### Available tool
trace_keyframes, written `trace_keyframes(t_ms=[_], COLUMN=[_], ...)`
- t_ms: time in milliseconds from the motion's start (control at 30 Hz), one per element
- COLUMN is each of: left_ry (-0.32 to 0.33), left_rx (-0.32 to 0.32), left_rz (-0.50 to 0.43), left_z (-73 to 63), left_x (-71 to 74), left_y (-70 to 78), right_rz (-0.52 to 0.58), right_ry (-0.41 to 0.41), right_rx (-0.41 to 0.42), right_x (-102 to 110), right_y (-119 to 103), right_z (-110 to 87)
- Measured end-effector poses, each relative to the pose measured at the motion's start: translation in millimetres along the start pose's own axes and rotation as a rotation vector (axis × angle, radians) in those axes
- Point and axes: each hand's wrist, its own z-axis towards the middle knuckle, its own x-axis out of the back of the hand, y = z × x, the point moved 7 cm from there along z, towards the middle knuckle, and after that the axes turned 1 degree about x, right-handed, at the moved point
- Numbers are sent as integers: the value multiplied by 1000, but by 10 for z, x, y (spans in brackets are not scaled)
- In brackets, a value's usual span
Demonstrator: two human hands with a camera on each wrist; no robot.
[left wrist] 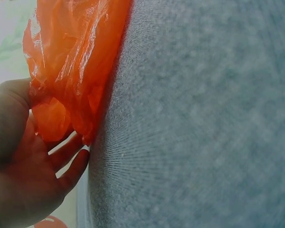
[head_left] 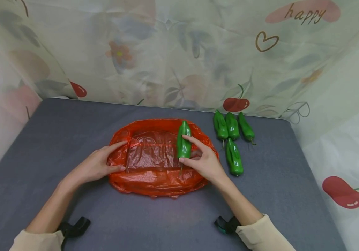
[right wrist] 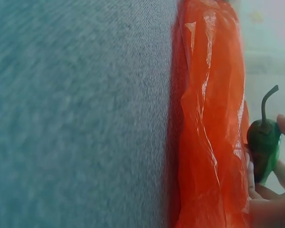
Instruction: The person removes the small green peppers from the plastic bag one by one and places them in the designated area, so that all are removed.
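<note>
A red plastic bag (head_left: 149, 177) lies spread on the table with its wide mouth facing up. My left hand (head_left: 99, 164) holds the bag's left rim, thumb and forefinger reaching over the edge; in the left wrist view the other fingers lie along the bag's outside (left wrist: 73, 57). Over the right part of the mouth, my right hand (head_left: 206, 162) grips a green chili pepper (head_left: 184, 139) between thumb and fingers, its stem towards me. The right wrist view shows this pepper (right wrist: 263, 142) above the bag's rim, stem up in that view.
Several more green peppers lie to the right of the bag: a group (head_left: 232, 125) near the table's back edge, and one pepper (head_left: 234, 157) closer to the bag. The grey table (head_left: 154, 223) meets a patterned curtain (head_left: 166, 52) at the back.
</note>
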Motion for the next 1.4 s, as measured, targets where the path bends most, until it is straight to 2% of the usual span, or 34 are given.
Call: trace_keyframes(t_ms=[267, 667, 933, 1400], left_ry=[15, 20, 18, 18], left_rx=[-29, -20, -13, -19], left_rz=[10, 10, 10, 13], left_z=[-1, -4, -4, 0], left_x=[8, 3, 10, 7], left_y=[34, 18, 15, 16], right_rz=[-4, -5, 30, -65], right_ry=[-3, 55, 79, 149], right_rx=[-26, -67, -41, -58], right_x=[130, 409, 590, 922], right_y=[31, 126, 124, 133], right_z=[-115, -261, -347, -532])
